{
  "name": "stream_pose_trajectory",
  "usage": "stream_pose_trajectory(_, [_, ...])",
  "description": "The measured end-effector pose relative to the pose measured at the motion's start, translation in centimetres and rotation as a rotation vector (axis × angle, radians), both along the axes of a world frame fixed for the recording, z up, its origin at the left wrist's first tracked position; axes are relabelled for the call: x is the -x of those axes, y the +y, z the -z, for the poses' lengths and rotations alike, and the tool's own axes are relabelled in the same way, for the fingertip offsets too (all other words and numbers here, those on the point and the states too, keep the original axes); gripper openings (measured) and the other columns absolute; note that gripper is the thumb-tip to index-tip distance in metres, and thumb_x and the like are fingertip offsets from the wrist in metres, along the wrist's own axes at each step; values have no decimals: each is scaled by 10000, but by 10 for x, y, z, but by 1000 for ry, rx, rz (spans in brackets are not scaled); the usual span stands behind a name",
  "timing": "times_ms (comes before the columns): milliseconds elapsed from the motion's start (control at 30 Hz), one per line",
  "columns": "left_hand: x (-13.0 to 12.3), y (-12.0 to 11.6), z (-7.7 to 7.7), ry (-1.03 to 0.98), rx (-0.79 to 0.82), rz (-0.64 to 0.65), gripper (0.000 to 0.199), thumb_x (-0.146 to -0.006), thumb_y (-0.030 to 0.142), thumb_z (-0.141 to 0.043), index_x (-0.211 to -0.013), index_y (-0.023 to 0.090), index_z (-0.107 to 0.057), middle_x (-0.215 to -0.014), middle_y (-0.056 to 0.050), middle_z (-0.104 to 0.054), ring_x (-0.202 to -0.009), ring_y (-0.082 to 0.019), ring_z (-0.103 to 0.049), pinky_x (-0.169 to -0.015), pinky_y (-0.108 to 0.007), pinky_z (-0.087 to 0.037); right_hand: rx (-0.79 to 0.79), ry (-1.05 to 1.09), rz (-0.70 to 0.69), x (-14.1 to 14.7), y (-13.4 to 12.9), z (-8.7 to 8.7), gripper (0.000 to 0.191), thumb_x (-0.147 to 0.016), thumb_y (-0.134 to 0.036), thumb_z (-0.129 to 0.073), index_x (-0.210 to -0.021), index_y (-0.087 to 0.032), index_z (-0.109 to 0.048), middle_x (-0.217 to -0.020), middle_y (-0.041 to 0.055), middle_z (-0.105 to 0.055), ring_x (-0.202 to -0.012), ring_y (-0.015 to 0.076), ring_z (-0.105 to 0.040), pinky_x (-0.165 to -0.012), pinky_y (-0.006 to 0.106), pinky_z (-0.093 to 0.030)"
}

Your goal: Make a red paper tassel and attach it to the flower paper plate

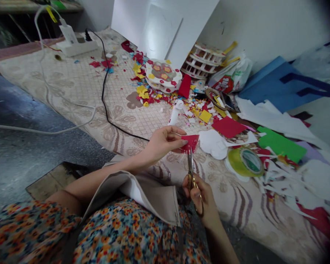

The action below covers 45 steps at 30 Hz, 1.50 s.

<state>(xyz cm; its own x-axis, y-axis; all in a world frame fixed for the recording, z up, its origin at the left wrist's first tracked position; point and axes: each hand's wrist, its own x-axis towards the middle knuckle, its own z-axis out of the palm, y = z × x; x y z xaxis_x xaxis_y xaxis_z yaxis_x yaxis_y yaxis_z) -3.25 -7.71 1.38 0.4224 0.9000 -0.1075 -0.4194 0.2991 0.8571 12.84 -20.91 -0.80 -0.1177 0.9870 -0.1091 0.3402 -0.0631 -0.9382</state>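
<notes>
Between the thumb and fingers of my left hand is a small piece of red paper. Its lower edge looks jagged, like a cut fringe. My right hand is wrapped through the gold handles of a pair of scissors. The blades point away from me, and their tips meet the lower edge of the red paper. Just beyond my left hand stands a white glue gun. A white scalloped cutout lies to the right of the paper.
A decorated white box sits among coloured scraps. To the right lie yellow tape, red paper, green paper and a blue bag. A black cord crosses the table from a power strip.
</notes>
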Motion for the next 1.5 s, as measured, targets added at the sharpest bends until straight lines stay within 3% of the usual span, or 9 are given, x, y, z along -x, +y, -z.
stream_pose_trajectory(533, [-2, 1, 3, -30, -6, -28, 269, -691, 127, -746, -907, 101, -588, -672, 4, -668, -590, -92, -635, -634, -261, -572, -39, -64, 60, 4, 6, 2, 523, -816, -715, -442, -775, -197, -503, -584, -45, -403, -504, 101, -325, -463, 242, -255])
stream_pose_trajectory(967, [-1, 2, 6, -41, -11, -8, 290, -691, 142, -748, -922, 108, -576, -649, 24, -639, -588, -93, -630, -624, -265, -575, 11, 43, -22, -2, 4, -2, 544, -822, -735, -396, -807, -204, -509, -598, -44, -391, -518, 109, -356, -484, 251, -272])
stream_pose_trajectory(1500, [-1, 2, 6, -58, -22, 10, 289, -686, 126, -742, -921, 102, -576, -641, 29, -639, -577, -87, -633, -598, -240, -572, 81, 124, 8, -2, 3, 0, 633, -739, -819, -415, -814, -201, -531, -555, -52, -394, -467, 91, -351, -424, 218, -313])
